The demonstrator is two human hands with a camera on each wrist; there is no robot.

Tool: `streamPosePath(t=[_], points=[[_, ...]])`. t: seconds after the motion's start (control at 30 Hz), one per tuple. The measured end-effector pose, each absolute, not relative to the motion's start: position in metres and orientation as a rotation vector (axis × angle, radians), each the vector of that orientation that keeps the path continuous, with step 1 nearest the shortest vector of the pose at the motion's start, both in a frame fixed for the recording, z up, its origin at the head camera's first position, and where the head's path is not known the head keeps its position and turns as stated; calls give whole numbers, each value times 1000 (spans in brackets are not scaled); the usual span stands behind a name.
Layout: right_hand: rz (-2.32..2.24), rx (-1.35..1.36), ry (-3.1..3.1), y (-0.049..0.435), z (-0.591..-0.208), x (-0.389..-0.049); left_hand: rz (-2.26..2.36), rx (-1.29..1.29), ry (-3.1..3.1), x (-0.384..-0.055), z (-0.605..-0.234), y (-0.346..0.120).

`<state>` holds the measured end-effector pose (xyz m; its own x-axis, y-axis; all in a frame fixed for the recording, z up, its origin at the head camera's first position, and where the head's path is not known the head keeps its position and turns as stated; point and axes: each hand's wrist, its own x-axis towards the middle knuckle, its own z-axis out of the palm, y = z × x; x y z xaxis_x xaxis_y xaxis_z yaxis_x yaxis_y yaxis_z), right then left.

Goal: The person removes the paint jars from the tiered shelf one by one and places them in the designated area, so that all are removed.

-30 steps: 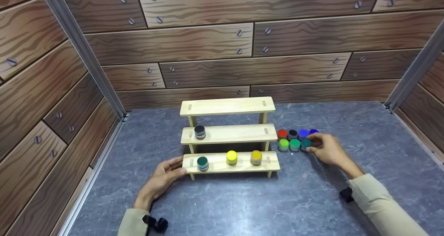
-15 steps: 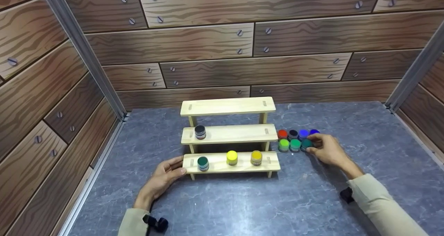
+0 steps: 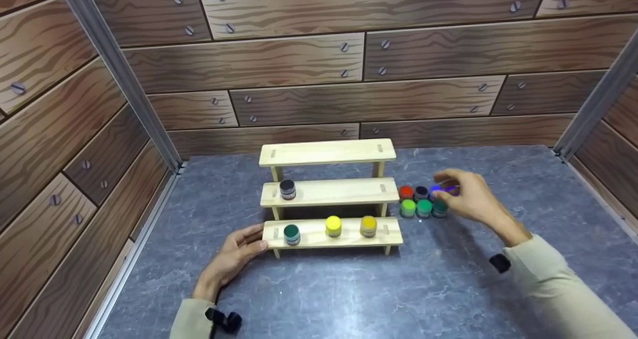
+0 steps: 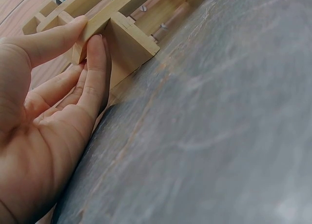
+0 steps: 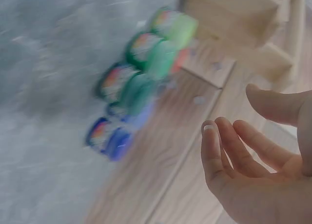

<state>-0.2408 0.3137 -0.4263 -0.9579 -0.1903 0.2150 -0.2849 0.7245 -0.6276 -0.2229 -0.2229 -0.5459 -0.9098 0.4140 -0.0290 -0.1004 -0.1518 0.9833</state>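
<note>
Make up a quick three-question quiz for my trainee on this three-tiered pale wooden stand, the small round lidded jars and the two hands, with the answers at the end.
1. How many small round lidded jars stand on the lowest shelf of the three-tiered pale wooden stand?

2. True or false: the left hand pinches one end of that shelf.

3. The right hand holds:
a) a yellow-lidded jar
b) nothing
c) the stand's top shelf

Key: 1. Three. 2. True. 3. b.
</note>
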Motion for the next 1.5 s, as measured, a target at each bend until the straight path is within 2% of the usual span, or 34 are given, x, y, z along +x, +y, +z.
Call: streamPosePath(t=[0.67, 1.17, 1.5], points=[[1102, 726, -2656, 211, -380, -252, 2106, 355, 1789, -223, -544, -224], [1243, 839, -2674, 131, -373, -265, 2126, 362, 1767, -224, -544, -221], [1238, 921, -2727, 77, -392, -279, 2118, 367, 1779, -222, -545, -224]])
